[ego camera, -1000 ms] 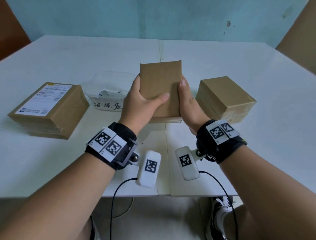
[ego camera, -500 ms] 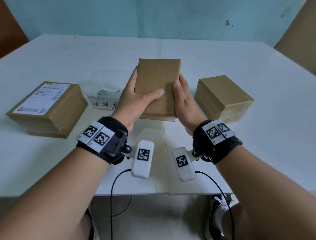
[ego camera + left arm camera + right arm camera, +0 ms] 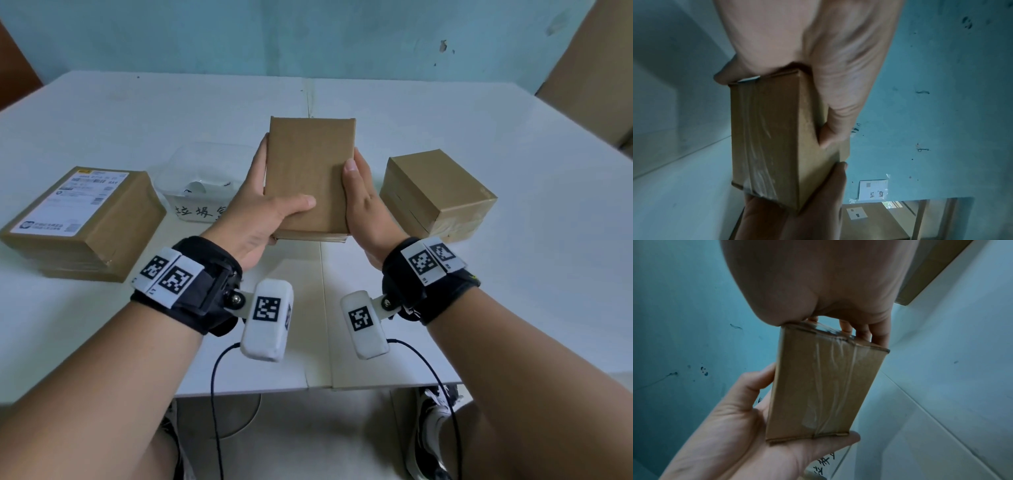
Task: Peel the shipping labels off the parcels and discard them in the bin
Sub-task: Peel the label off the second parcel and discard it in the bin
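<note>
While both hands (image 3: 260,212) grip a parcel (image 3: 310,174), white table (image 3: 513,137) meets teal wall (image 3: 308,34).

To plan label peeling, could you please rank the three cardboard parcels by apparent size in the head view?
1. Labelled parcel, largest.
2 and 3. Held parcel and plain parcel look alike; the held one is raised nearer the camera, so I won't rank them.

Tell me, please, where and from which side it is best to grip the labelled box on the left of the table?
Probably grip the labelled box by its two long brown side walls, coming from above. It lies flat on the table, and the white label covers its top, so side holds would leave the label edges free for peeling.
</note>
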The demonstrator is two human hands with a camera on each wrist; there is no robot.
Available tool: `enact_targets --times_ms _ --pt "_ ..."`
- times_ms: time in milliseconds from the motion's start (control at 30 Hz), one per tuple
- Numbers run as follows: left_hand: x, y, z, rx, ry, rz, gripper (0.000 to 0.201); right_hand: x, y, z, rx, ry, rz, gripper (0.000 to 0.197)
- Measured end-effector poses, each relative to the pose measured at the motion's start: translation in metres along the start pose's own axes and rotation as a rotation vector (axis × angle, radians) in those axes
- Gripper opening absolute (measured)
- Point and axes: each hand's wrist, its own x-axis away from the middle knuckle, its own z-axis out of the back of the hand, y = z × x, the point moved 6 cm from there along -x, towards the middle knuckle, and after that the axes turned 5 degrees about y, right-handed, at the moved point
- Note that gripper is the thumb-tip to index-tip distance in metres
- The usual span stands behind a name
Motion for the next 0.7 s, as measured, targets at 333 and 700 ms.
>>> enact_targets --times_ms 333,700 --pt "-0.003 0.003 0.000 -0.010 0.010 -0.047 0.100 -0.002 0.001 -0.005 0.028 0.027 -0.015 0.104" --pt "-0.004 0.008 0.001 -0.037 -0.029 -0.096 0.105 -0.003 0.002 -0.001 -0.008 -0.006 -0.104 0.094"
